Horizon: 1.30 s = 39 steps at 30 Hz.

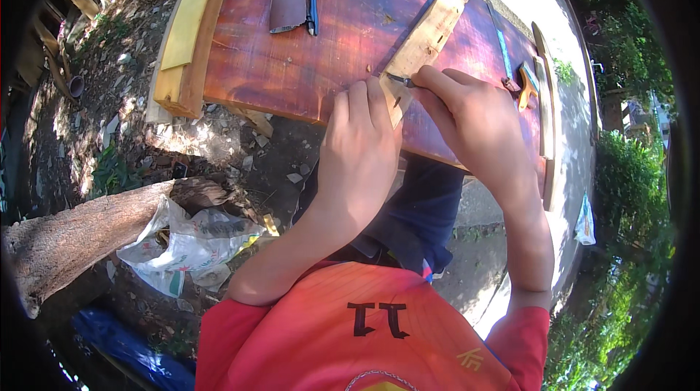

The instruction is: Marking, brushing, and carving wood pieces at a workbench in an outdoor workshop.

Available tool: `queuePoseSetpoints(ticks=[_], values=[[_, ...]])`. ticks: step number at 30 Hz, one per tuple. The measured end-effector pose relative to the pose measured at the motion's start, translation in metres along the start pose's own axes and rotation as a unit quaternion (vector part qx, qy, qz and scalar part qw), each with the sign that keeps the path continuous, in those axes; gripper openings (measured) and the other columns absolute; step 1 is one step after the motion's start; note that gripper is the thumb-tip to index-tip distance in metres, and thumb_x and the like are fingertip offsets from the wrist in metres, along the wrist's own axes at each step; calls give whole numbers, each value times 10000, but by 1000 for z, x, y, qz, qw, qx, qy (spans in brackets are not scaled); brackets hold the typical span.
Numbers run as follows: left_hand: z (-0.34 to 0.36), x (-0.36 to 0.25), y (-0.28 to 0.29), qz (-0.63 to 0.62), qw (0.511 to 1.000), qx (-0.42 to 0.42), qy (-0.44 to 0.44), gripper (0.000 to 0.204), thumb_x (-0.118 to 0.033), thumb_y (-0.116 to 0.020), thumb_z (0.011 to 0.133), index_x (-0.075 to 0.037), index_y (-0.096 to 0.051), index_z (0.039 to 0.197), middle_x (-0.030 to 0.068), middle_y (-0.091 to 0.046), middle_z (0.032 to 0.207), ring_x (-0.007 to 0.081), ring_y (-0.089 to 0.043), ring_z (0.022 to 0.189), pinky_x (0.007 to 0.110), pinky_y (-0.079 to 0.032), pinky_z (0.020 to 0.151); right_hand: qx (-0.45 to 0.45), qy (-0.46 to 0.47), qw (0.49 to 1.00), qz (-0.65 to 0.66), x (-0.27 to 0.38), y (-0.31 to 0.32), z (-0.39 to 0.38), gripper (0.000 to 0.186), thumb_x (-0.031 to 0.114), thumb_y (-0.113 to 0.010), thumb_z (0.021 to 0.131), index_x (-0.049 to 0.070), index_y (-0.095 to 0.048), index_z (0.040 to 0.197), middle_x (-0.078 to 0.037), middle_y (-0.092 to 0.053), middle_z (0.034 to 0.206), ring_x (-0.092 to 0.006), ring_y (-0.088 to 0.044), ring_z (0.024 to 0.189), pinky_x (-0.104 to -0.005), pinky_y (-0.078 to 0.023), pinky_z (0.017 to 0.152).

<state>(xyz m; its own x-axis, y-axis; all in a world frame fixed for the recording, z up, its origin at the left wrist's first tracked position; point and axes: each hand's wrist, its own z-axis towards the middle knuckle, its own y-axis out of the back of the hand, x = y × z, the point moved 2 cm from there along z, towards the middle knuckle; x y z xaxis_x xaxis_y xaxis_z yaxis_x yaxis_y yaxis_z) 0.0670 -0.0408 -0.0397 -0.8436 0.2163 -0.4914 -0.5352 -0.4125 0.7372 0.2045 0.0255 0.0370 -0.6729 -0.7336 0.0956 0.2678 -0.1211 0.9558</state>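
A narrow, pale wooden board (436,26) lies slantwise across the reddish-brown tabletop (335,33), its near end by the front edge. My left hand (361,146) is closed on the board's left side near that end, fingertips pressed to the wood. In a pinch, my right hand (474,117) holds a short, dark metal tool (401,80), whose tip meets the board just beside my left fingers. The rest of the tool is hidden in the hand, so its kind cannot be told. Small dark slots or marks show along the board.
A handsaw (528,86) with an orange-brown handle lies on the right. Farther left are a curled brown sandpaper sheet (288,3) and a black drawing compass (313,9). Wooden beams (188,33) flank the table's left edge. A log (95,234) and white sack (186,245) lie on the ground.
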Motion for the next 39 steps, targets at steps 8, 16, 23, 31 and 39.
queuePoseSetpoints(ticks=[8,16,23,31,39], values=[[2,2,-1,6,1000,1,-2,581,-133,-716,931,119,-453,1385,269,-530,1248,435,-573,1132,507,-521,969,-39,41,993,-103,-6,-19,-13,319,179,-749,821,179,-628,1116,-22,-629,782,-229,-686,608,-377,-474,521],[3,3,5,-19,1000,3,-24,567,-127,-707,948,100,-453,1402,270,-529,1247,456,-561,1137,542,-494,956,11,71,995,-72,-10,-9,-9,488,292,-838,763,122,-616,1162,-66,-664,868,-240,-705,633,-370,-577,562],[2,8,10,-9,999,52,2,562,-126,-680,953,50,-462,1440,245,-526,1304,460,-545,1215,567,-441,1036,-35,63,997,4,-1,-25,-12,567,319,-872,712,88,-625,1167,-77,-641,887,-231,-715,700,-360,-576,564],[2,7,6,16,999,49,2,533,-170,-649,991,70,-461,1428,246,-516,1325,469,-534,1228,581,-420,1067,-34,56,998,0,-7,-32,-6,514,274,-852,747,106,-632,1180,-74,-645,909,-260,-710,681,-402,-569,567],[1,8,5,55,995,77,22,587,-153,-662,975,112,-422,1440,282,-478,1337,469,-533,1241,539,-461,1039,92,71,992,39,-8,-8,15,532,220,-801,751,77,-633,1235,-130,-703,812,-342,-727,723,-457,-572,616]])
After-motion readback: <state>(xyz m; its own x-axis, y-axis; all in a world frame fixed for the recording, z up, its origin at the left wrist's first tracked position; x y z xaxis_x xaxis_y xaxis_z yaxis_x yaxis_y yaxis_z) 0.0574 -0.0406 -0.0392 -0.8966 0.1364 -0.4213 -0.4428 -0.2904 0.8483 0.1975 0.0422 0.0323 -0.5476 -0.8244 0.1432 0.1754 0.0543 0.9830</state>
